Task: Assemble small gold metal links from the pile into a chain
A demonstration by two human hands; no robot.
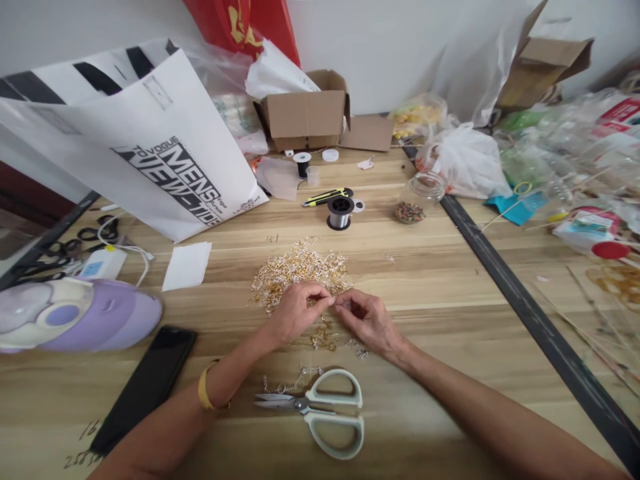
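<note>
My left hand [299,308] and my right hand [367,320] meet fingertip to fingertip over the table. Both pinch closed, but whatever lies between the fingertips is too small to make out. Just behind them spreads a heap of gold and silver chain pieces [295,267]. Below the hands lie a few gold chains [323,335] and, by the right hand, a small bit of silver chain [358,349]. Closer to me are scissors [334,412] with pale green handles, blades slightly apart and pointing left, beside a silver chain [303,379].
Behind the heap stand a wire spool [341,215], a yellow-black utility knife [323,197] and a glass jar [419,199] holding beads. A black phone [145,387], white paper [187,265] and a paper bag [165,147] occupy the left. Plastic bags [463,160] crowd the right.
</note>
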